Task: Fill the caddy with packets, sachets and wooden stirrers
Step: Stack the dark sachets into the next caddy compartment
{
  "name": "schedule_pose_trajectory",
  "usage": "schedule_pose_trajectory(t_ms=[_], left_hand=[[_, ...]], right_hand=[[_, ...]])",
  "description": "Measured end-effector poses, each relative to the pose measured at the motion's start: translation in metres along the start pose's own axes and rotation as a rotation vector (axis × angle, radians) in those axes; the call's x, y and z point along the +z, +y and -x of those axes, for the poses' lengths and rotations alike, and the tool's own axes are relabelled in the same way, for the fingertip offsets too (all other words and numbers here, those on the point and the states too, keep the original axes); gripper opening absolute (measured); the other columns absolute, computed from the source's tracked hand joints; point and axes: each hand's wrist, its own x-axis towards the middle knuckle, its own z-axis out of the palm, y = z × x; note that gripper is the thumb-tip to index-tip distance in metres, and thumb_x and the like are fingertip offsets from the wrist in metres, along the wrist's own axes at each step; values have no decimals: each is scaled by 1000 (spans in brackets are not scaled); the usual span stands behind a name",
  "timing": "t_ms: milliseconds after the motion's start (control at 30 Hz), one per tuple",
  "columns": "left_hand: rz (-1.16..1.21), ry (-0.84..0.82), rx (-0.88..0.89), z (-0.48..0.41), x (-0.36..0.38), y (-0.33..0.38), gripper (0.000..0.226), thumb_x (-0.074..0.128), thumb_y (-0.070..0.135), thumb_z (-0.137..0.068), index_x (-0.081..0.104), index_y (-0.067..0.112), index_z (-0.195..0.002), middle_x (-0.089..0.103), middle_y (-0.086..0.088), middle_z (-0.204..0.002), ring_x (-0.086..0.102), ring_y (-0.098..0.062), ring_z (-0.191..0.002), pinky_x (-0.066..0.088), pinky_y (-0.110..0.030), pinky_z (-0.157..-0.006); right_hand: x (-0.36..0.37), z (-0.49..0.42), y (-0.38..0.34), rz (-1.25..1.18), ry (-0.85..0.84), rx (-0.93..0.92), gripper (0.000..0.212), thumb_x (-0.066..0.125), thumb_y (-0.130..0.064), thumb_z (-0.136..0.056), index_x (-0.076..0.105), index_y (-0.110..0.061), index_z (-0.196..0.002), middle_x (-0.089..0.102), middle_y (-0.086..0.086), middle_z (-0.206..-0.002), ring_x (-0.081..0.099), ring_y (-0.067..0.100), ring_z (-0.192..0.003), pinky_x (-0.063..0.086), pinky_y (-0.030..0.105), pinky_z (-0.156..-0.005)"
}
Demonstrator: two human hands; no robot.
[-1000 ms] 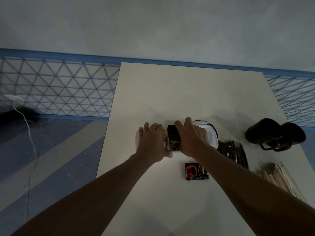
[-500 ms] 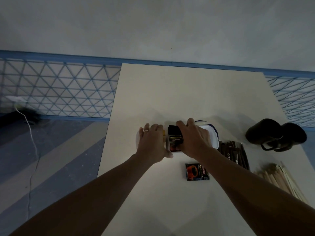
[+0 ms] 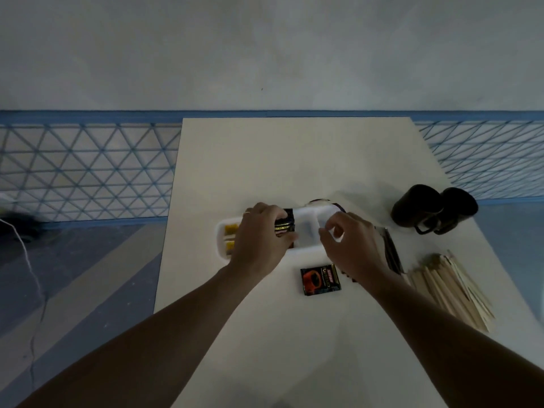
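So the right hand (image 3: 350, 245) has just let go of the dark packets (image 3: 285, 226) it was pressing into the caddy (image 3: 309, 220) a second ago, and now it sits over the empty right section, fingers loosely curled around nothing. The left hand (image 3: 260, 235) has slid over and is clamped on that stack in the middle slot. Yellow sachets (image 3: 230, 237) sit at the left end. One packet (image 3: 320, 278) and the stirrers (image 3: 450, 287) are left on the table (image 3: 294, 160), so plenty still to load.
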Motion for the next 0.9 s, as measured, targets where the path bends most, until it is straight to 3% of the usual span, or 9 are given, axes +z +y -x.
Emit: schedule_pose_trajectory(t_ms=[133, 267, 367, 433, 533, 633, 767, 900], left_hand=[[104, -118, 56, 19, 15, 19, 2, 72, 19, -84, 71, 17, -84, 70, 7, -80, 60, -5, -71, 47, -21, -65], [77, -293, -26, 43, 42, 18, 13, 67, 21, -89, 72, 15, -99, 72, 1, -95, 66, -12, -84, 55, -29, -78], [-23, -435, -133, 56, 63, 8, 28, 66, 24, -89, 65, 14, -115, 68, -5, -105, 64, -22, -95, 53, -34, -84], [-69, -481, -169, 63, 74, 5, 36, 64, 24, -88, 59, 14, -123, 65, -8, -111, 62, -25, -101, 53, -35, -86], [-68, -495, -182, 67, 84, 4, 43, 63, 23, -89, 54, 15, -131, 60, -8, -117, 60, -25, -107, 51, -32, -90], [-39, -507, -186, 65, 87, 8, 39, 62, 22, -89, 58, 14, -127, 63, -9, -116, 62, -26, -104, 53, -33, -89], [9, -519, -230, 64, 84, 10, 27, 61, 21, -91, 66, 10, -115, 69, -10, -108, 65, -26, -98, 53, -32, -84], [31, -542, -261, 62, 75, 12, 27, 60, 29, -95, 67, 8, -110, 70, -7, -104, 63, -19, -88, 49, -26, -78]], right_hand=[[-1, 26, 15, 65, -10, 119, 19, 71, -31, -86, 59, -27, -71, 51, -16, -62, 48, -2, -56, 30, 18, -50], [14, 52, 28, 45, -88, 266, 26, 68, -35, -85, 52, -24, -67, 52, -13, -58, 52, 5, -55, 36, 22, -50], [28, 67, 32, 17, -153, 382, 22, 67, -43, -84, 58, -25, -79, 58, -9, -66, 58, 11, -62, 42, 25, -52], [37, 74, 35, 15, -190, 451, 28, 68, -49, -83, 59, -23, -87, 61, -7, -73, 60, 12, -67, 46, 27, -54], [46, 79, 38, -20, -215, 530, 35, 69, -53, -80, 58, -19, -84, 61, -2, -76, 61, 17, -68, 48, 30, -55], [53, 80, 38, -88, -219, 589, 40, 71, -55, -75, 59, -18, -81, 62, 1, -78, 60, 17, -66, 38, 26, -51], [57, 79, 35, -263, -249, 653, 36, 74, -45, -77, 60, -15, -90, 65, 2, -84, 63, 21, -78, 50, 35, -60], [50, 75, 29, -427, -278, 634, 21, 75, -26, -82, 61, -13, -90, 66, 5, -82, 63, 19, -72, 47, 28, -55]])
